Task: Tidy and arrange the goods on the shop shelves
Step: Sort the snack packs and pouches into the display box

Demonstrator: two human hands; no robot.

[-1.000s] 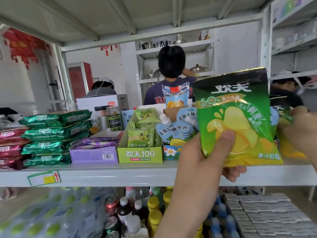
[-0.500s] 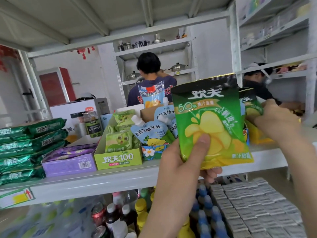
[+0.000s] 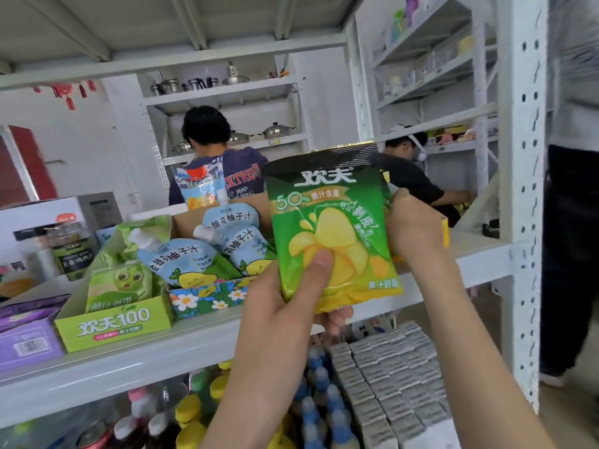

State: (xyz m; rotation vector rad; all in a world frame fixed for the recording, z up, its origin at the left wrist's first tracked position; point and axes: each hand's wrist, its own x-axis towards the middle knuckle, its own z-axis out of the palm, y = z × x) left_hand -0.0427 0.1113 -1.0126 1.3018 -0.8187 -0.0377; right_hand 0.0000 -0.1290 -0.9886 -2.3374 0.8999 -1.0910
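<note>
Left hand [image 3: 285, 306]: I am gripping one green-and-yellow pouch [image 3: 334, 222] by its lower part. My thumb [image 3: 319, 264] is pressing flat on the front, and the other fingers are curling closed behind it. The pouch is standing upright in the air in front of the shelf edge, touching nothing else that I can see.

Right hand [image 3: 415, 228], at 3 o'clock from that pouch and just behind it: the fingers are closing on a second pouch [image 3: 387, 197] of the same green, which is mostly hidden. This hand is hovering by one yellow box [image 3: 446, 228]; I cannot tell whether they are touching.

The white shelf board [image 3: 129, 361] is carrying these items:
- At 9 o'clock, one floral tray [image 3: 207, 299] is holding three pale-blue spouted pouches [image 3: 176, 260], all leaning.
- Further along at 9 o'clock, one green display tray [image 3: 113, 322] is holding green packets [image 3: 120, 286]; their number is not readable.
- At 8 o'clock, one purple box [image 3: 29, 341] is sitting at the frame edge.
- At 10 o'clock, one dark-labelled jar [image 3: 73, 251] is standing behind the trays.

On the level below, at 6 o'clock, yellow-capped bottles [image 3: 189, 413], blue-capped bottles [image 3: 311, 409] and rows of grey cartons [image 3: 389, 377] are standing too close together to count.

In the room, one white perforated upright [image 3: 525, 189] is rising at 3 o'clock. Three other people are working beyond the shelf:
- one in a dark printed shirt [image 3: 240, 176] at 11 o'clock, back turned;
- one in a black top [image 3: 411, 179] at 1 o'clock;
- one in dark trousers [image 3: 570, 254] at the right edge.

Metal pots [image 3: 275, 129] are sitting on a far shelf at 12 o'clock. Red hangings [image 3: 68, 92] are dangling at 10 o'clock.
</note>
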